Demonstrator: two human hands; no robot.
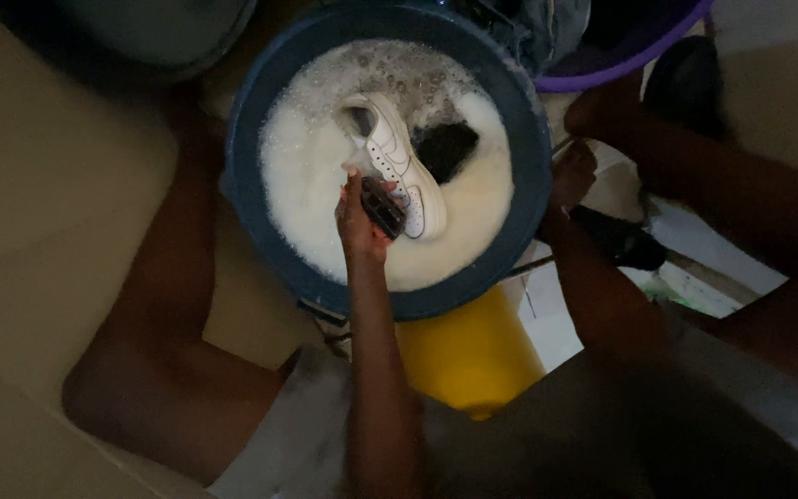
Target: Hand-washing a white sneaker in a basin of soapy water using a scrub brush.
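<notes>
White shoe (397, 159) in foamy blue basin (256, 212); hand (359, 220) apparently gripping brush (383, 207).

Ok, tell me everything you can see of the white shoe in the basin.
The white shoe is a low lace-up sneaker, smooth and leather-like, with stitched panels and a thick pale sole. It lies tilted in foamy water inside the dark blue basin, its open collar toward the far side and its toe toward the person, partly sunk in suds. The left hand presses a dark scrubbing brush against its side near the toe. Something dark sits in the foam just beside it.
</notes>
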